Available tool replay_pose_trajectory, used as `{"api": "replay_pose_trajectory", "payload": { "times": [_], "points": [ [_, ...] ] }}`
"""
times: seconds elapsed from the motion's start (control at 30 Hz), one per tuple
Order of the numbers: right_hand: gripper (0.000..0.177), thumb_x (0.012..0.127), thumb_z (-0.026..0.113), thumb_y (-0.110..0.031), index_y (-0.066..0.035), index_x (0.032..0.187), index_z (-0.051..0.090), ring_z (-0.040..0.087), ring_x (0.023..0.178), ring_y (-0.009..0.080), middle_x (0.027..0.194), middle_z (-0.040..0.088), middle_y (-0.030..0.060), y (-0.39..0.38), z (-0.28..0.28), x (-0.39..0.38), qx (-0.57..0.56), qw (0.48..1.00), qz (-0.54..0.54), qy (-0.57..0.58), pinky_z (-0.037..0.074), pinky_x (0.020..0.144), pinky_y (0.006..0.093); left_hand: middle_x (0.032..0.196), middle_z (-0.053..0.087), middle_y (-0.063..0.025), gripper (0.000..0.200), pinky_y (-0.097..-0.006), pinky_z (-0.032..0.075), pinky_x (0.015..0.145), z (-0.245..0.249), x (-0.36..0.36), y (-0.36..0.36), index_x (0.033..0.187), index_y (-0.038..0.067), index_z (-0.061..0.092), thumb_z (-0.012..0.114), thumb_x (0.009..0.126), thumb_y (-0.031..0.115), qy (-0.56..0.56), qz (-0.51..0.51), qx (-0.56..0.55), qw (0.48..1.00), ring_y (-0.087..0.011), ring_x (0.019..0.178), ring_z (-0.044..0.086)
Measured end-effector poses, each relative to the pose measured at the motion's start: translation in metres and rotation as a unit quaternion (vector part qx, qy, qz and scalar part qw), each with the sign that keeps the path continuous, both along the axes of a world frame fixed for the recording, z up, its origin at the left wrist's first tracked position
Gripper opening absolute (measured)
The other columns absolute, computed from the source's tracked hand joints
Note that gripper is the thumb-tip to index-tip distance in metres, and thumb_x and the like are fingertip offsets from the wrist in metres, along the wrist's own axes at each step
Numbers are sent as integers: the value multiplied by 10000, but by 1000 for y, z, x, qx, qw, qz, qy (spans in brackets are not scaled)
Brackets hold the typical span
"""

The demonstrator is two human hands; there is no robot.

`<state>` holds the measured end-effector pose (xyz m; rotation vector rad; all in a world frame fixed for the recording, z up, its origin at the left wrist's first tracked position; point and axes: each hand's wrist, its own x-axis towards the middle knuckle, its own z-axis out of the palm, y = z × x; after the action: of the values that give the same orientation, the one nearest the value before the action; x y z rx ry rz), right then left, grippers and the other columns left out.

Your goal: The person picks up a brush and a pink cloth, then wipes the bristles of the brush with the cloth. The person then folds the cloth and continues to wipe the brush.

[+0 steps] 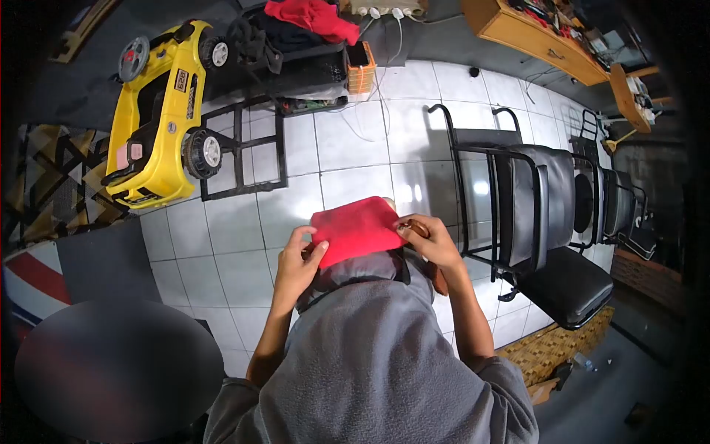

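A folded red cloth (355, 231) lies across my lap, over the grey clothing on my legs. My left hand (299, 260) pinches its left edge between thumb and fingers. At the opposite edge my right hand (430, 240) is closed, its thumb and forefinger on the cloth's right corner. A small shiny brown object (418, 229) shows at the fingers of my right hand; its kind I cannot make out. The cloth hides part of my fingers on both sides.
Black-framed chairs (540, 200) stand to my right on the white tiled floor (355, 140). A yellow toy car (159, 111) and a black metal frame (238, 148) are at the left. Ahead is a wooden drawer cabinet (543, 43). A blurred round patch covers the lower left.
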<state>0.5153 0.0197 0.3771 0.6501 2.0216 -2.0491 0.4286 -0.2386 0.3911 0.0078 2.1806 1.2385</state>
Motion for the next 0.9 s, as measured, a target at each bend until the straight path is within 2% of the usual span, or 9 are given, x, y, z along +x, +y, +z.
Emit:
{"api": "replay_pose_trajectory", "payload": {
  "times": [0.2,0.23,0.37,0.47,0.53,0.6,0.7,0.8,0.9],
  "points": [
    [265,789,649,-208,39,713,591,517,503,264,538,471,171,-7,-38,11,259,965,40,3,421,536,370,706,641,-114,215,-295,471,593,-9,6,-1,985,55,634,643,826,200,92,-85,-24,992,-179,599,602],
    [305,751,685,-261,30,718,597,505,523,352,578,462,220,-9,-40,12,256,966,31,-12,427,548,403,723,647,-118,236,-300,476,608,-11,6,-3,994,48,639,644,823,211,99,-99,-34,990,-190,610,608],
    [271,723,702,-222,-13,883,638,559,626,353,695,556,216,-4,-3,3,209,971,116,4,453,605,386,744,645,-128,378,-314,485,651,-1,4,-5,1062,23,631,688,774,261,36,-117,-28,992,-215,642,612],
    [345,716,704,-178,-51,1029,635,583,712,346,783,603,191,5,7,3,205,959,188,59,470,670,381,785,632,-67,470,-266,467,649,0,-5,-15,1127,-3,599,745,737,214,-42,-201,-16,978,-136,691,573],
    [409,711,702,-151,-77,1104,619,593,761,339,805,616,162,7,0,0,245,950,188,48,475,710,387,739,597,-65,474,-270,462,655,0,-9,-11,1101,13,612,767,697,207,18,-195,-24,980,-136,674,545],
    [324,705,692,-114,-65,1023,652,603,800,350,864,621,145,2,-2,-6,314,933,154,85,483,738,413,730,598,-74,441,-274,463,649,-7,-15,-7,1085,25,619,756,703,197,75,-200,-45,976,-149,667,552],
    [243,694,683,-59,-35,935,668,619,849,329,1032,610,137,-7,17,-22,408,900,97,117,502,763,395,809,601,-94,335,-300,472,647,-13,-35,0,1039,38,626,704,743,173,218,-157,-20,963,-207,725,580],
    [303,676,688,-39,-42,978,663,620,882,308,1009,611,145,-18,36,-39,362,914,18,182,503,744,337,976,571,-106,267,-282,463,756,4,-53,13,1079,51,594,626,828,137,328,-67,5,942,-213,892,562],
    [363,625,692,17,-8,986,656,637,878,270,1022,614,124,-31,69,-43,360,880,11,310,518,738,330,1185,499,-104,373,-312,410,873,21,-52,31,1260,62,460,547,906,139,300,139,248,911,-207,1043,490]
  ]
}}
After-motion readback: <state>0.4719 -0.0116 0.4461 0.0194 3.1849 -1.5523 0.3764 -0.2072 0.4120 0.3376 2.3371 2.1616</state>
